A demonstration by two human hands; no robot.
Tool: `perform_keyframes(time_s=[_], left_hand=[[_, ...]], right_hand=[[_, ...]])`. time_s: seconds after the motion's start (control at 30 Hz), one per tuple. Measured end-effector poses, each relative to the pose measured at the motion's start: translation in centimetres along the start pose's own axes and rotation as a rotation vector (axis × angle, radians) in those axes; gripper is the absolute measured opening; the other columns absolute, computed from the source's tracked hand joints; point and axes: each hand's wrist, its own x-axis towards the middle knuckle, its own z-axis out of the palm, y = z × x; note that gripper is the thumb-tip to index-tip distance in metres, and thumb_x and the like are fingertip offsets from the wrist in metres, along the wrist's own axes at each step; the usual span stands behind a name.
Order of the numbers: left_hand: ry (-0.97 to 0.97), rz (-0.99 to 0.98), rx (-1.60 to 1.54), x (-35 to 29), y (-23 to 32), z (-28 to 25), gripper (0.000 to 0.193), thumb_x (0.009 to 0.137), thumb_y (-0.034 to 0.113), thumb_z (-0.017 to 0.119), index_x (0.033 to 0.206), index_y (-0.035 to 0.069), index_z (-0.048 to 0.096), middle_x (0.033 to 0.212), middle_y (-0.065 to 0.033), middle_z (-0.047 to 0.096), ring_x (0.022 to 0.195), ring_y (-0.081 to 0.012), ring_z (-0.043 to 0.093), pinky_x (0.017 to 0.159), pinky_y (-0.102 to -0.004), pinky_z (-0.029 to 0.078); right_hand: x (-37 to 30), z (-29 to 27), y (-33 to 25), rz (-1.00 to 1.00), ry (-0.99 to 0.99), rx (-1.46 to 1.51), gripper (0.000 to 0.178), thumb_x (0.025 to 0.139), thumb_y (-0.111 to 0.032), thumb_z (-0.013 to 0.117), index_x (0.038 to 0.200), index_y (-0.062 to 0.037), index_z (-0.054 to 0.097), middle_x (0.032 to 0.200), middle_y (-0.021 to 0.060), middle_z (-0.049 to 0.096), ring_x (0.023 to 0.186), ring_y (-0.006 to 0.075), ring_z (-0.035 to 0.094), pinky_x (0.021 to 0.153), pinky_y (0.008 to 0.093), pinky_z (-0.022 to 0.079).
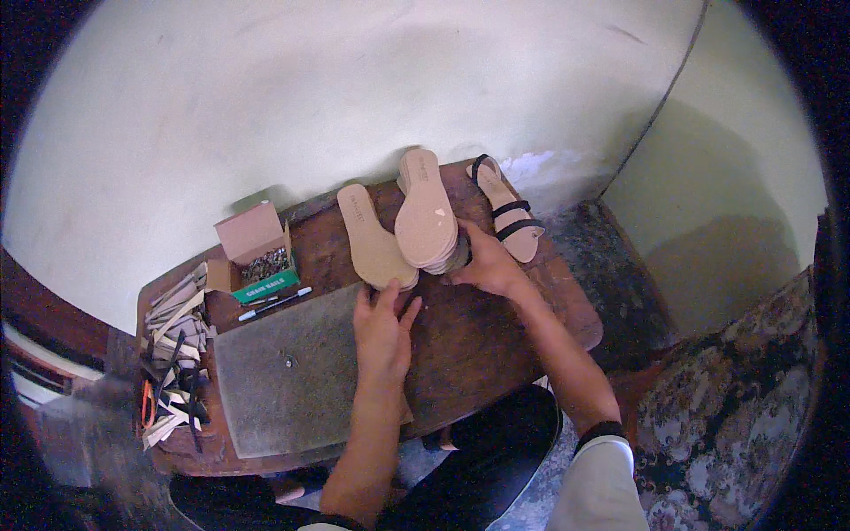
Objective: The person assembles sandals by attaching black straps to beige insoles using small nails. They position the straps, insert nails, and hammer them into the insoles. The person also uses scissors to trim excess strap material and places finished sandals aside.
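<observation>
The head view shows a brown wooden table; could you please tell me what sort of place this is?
Probably a small sandal-making workspace, judging by the stacked tan foot-shaped soles, the tan sandal with black straps, and the open green cardboard box of small metal pieces.

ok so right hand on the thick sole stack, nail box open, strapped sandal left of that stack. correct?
Not quite: the head view shows the strapped sandal right of the thick sole stack. The right hand is on that stack, and the nail box is open.
</observation>
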Motion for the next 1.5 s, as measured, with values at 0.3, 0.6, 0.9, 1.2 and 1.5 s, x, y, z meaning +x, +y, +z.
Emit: perform_keyframes(time_s=[0.3,0.6,0.9,1.2,1.5], left_hand=[[-0.034,0.141,0.849,3.2,7.2,-4.8,0.053,0.093,0.027,0.061,0.133,-0.006,0.046,0.118,-0.0166,0.061,0.107,-0.0234,0.059,0.092,-0.0385,0.049],[-0.203,0.217,0.883,9.1,4.0,-3.5,0.043,0.093,0.022,0.056,0.125,-0.006,0.054,0.116,-0.0174,0.064,0.105,-0.0252,0.062,0.091,-0.0338,0.047],[-0.182,0.307,1.003,5.7,5.0,-1.0,0.050,0.086,0.025,0.066,0.125,-0.003,0.055,0.120,-0.0190,0.063,0.112,-0.0303,0.060,0.097,-0.0365,0.045],[-0.322,0.499,1.433,2.9,5.6,-1.9,0.080,0.070,0.040,0.080,0.127,-0.010,0.052,0.142,-0.0406,0.029,0.133,-0.0491,0.035,0.108,-0.0451,0.035],[-0.303,0.503,1.465,3.2,5.0,-2.4,0.082,0.068,0.036,0.082,0.129,-0.009,0.051,0.144,-0.0400,0.026,0.133,-0.0472,0.035,0.108,-0.0448,0.035]], right_hand=[[3.9,-2.8,1.5,0.234,0.009,0.655,0.079,0.089,-0.048,0.057,0.145,0.0009,0.030,0.141,0.0188,0.045,0.134,0.0274,0.039,0.109,0.0405,0.033],[6.9,-1.2,-0.4,0.177,-0.088,0.359,0.080,0.086,-0.052,0.060,0.142,0.0014,0.039,0.136,0.0160,0.051,0.126,0.0230,0.048,0.107,0.0331,0.035],[6.9,-1.2,-0.6,0.172,-0.132,0.425,0.079,0.083,-0.044,0.065,0.143,0.0004,0.038,0.140,0.0169,0.047,0.129,0.0251,0.045,0.109,0.0339,0.033],[-0.7,1.3,-5.2,-0.361,0.261,-0.088,0.090,0.064,-0.037,0.086,0.138,-0.0074,0.045,0.142,0.0259,0.038,0.133,0.0386,0.039,0.110,0.0426,0.035],[-1.4,1.0,-4.4,-0.369,0.371,-0.154,0.071,0.070,-0.028,0.083,0.131,-0.0093,0.052,0.134,0.0203,0.046,0.121,0.0329,0.051,0.099,0.0409,0.045]])
